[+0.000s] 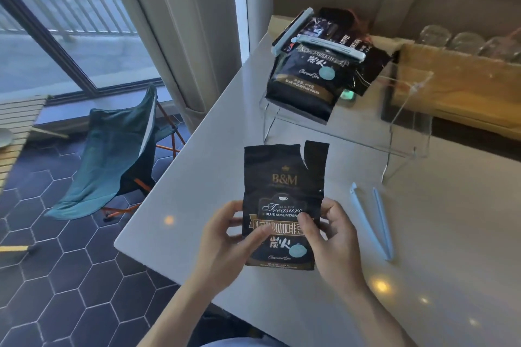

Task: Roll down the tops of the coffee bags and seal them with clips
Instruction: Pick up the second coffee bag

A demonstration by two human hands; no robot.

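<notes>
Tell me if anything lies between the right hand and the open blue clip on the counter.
Nothing visible does. The clip lies open on bare counter just right of the right hand, which holds the coffee bag with the left hand.

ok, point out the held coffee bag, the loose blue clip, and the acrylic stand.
held coffee bag [284, 177]: head view, on the B&M logo, upper front.
loose blue clip [382, 222]: head view, on the right arm, mid-length.
acrylic stand [406, 110]: head view, on the clear right side panel.
</notes>
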